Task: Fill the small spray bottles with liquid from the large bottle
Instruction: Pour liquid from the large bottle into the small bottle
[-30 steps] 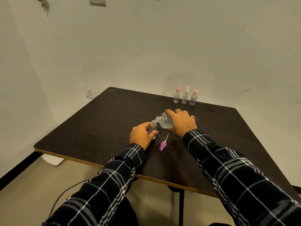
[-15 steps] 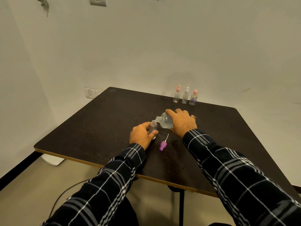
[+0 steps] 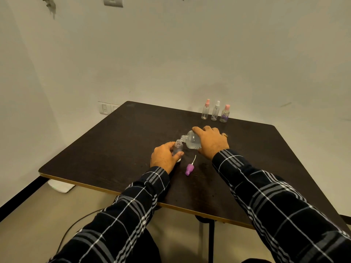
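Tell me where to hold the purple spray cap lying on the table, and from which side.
Probably pinch the purple spray cap across its thick body, coming from above. It lies flat on the table; its thin white tube, pointing away, looks too slender.

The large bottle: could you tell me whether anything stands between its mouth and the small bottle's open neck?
Nothing visible does. The right hand tilts the large bottle so its mouth is at the open neck of the small bottle, which the left hand holds. The purple spray cap lies apart on the table.
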### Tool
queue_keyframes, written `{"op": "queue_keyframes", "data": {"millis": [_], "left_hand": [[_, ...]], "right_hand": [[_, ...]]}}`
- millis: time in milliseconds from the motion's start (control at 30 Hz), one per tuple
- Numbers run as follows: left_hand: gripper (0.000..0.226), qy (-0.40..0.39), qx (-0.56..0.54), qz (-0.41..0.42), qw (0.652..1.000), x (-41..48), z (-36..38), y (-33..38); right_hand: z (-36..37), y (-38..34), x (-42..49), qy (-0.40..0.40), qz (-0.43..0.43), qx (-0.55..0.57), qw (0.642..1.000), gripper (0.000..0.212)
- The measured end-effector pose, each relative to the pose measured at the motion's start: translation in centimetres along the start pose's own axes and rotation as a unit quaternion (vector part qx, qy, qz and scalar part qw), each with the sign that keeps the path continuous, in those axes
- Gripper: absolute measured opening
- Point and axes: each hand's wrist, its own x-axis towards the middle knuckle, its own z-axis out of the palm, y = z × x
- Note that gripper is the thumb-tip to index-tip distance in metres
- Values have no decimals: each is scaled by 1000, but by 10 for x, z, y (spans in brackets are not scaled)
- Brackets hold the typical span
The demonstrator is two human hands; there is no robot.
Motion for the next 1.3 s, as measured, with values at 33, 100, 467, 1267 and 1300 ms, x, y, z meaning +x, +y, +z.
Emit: {"op": "queue_keyframes", "data": {"millis": [33, 100, 467, 1267, 1300], "left_hand": [[41, -1, 1, 0, 1000, 0, 0, 0], [42, -1, 1, -1, 1000, 0, 1, 0], [40, -1, -3, -3, 1000, 0, 1, -1], [44, -5, 4, -10, 1000, 2, 2, 0], [44, -6, 5, -9, 1000, 2, 2, 0]], "right_hand": [[0, 0, 0, -1, 1, 1, 1000, 80], [0, 1, 0, -4, 1, 4, 1000, 80], [-3, 0, -1, -15, 1, -3, 1000, 82], [-2, 1, 0, -5, 0, -7, 1000, 78], [-2, 1, 0, -5, -1, -8, 1000, 78]]}}
